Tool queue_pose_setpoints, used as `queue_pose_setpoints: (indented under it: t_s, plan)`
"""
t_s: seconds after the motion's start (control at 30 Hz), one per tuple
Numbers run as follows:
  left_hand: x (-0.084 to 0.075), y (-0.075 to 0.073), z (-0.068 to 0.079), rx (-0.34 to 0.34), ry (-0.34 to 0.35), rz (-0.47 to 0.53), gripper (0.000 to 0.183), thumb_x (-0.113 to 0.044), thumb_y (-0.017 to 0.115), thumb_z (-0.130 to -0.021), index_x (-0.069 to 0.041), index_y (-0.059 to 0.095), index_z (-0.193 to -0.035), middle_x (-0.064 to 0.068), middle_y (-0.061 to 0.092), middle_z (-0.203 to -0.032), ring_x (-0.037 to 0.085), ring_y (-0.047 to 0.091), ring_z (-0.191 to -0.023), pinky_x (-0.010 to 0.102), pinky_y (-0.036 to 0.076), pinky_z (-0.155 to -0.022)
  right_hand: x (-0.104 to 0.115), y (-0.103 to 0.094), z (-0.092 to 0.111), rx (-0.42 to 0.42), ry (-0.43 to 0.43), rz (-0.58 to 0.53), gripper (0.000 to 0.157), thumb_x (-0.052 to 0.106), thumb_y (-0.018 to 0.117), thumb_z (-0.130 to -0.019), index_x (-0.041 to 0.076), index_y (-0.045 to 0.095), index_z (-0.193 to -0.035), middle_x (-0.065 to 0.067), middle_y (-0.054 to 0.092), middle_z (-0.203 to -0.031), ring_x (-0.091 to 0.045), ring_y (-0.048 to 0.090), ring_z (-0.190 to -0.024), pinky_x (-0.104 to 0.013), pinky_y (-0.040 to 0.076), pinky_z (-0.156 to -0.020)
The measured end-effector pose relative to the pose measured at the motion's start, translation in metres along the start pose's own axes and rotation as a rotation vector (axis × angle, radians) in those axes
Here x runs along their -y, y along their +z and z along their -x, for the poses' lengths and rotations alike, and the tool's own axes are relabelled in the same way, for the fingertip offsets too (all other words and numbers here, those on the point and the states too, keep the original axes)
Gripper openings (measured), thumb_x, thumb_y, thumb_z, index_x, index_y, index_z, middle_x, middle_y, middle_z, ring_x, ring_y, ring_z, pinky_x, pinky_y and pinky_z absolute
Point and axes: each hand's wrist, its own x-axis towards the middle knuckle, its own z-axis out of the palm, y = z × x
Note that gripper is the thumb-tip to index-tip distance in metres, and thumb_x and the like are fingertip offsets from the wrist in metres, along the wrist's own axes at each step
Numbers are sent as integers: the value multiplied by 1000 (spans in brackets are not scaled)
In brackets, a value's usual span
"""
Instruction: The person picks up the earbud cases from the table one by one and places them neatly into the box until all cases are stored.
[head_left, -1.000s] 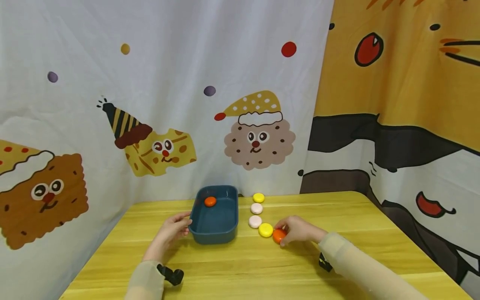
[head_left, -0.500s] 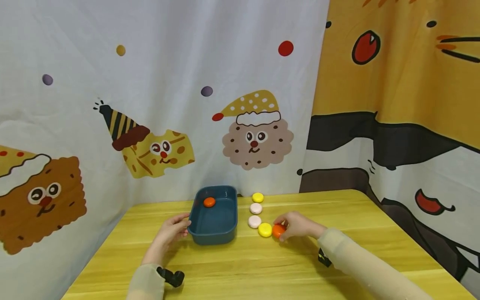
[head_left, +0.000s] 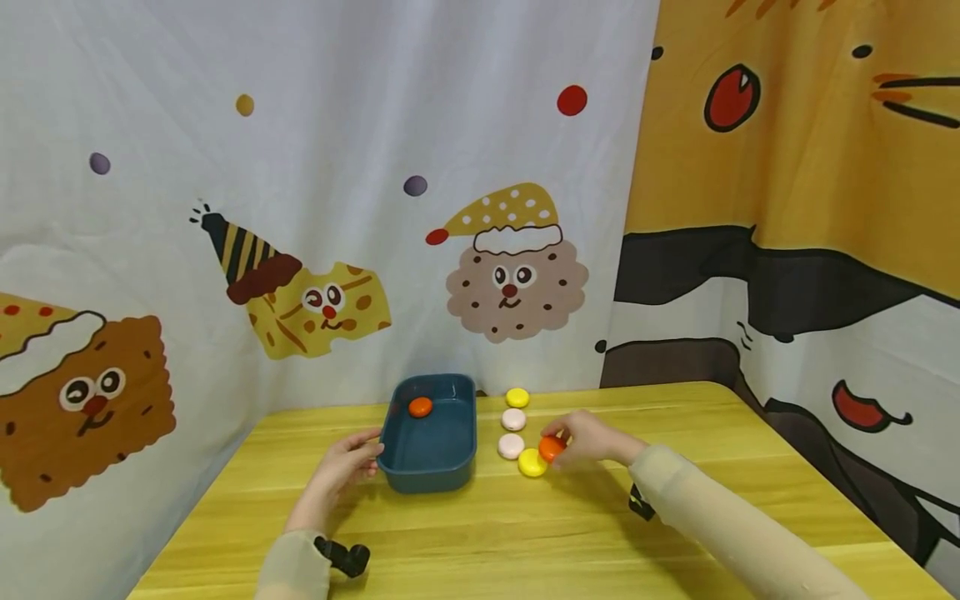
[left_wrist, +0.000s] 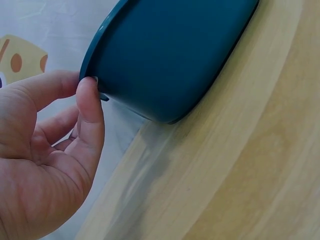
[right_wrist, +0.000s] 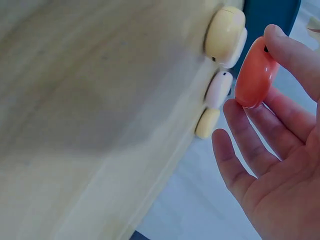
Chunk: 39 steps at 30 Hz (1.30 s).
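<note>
My right hand [head_left: 588, 439] pinches a glossy orange rounded disc [head_left: 551, 449] between thumb and fingertips. In the right wrist view this disc [right_wrist: 256, 75] is held off the table, with a small dark spot on its edge. My left hand [head_left: 341, 467] grips the left rim of a dark blue rectangular bin [head_left: 431, 481], thumb and fingers on the rim in the left wrist view. Another orange disc [head_left: 421, 407] lies inside the bin near its back. Right of the bin lie a near yellow disc [head_left: 532, 463], two pale pink discs [head_left: 512, 446] and a far yellow disc [head_left: 517, 398].
Everything stands on a yellow wood-grain table [head_left: 480, 542]. A white cartoon-printed curtain [head_left: 420, 100] hangs just behind its back edge, with an orange, white and black cloth [head_left: 810, 192] at the right. Both wrists carry black camera straps [head_left: 345, 557].
My right hand has raised the orange disc off the table and moved it slightly back and left, beside the near yellow disc. The left hand and bin have stayed in place.
</note>
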Motion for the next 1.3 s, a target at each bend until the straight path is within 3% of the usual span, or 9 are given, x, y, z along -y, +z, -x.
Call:
queue_pose_setpoints:
  t_s: [0.27, 0.7, 1.3]
  plan:
    - [1, -2, 2, 13, 2, -5, 50, -6, 62, -94, 7, 45, -140, 9, 60, -88, 12, 56, -63, 23, 52, -59, 10, -8, -10, 6, -13, 0, 52, 16, 85, -70, 0, 69, -116, -4, 68, -107, -18, 62, -88, -33, 51, -74]
    - [2, -2, 0, 12, -1, 15, 50, -5, 61, -93, 7, 45, -139, 8, 62, -88, 13, 57, -64, 24, 52, -59, 27, -13, -26, 35, -38, -5, 52, 16, 84, -72, 1, 68, -119, -2, 67, -108, -17, 60, -91, -33, 51, -76]
    - [0, -2, 0, 11, 11, 9, 50, -3, 61, -93, 7, 46, -139, 9, 61, -86, 12, 56, -63, 23, 51, -59, 42, -21, -49, -17, -40, 34, 50, 19, 85, -74, 3, 68, -119, -2, 68, -106, -17, 60, -89, -32, 51, -79]
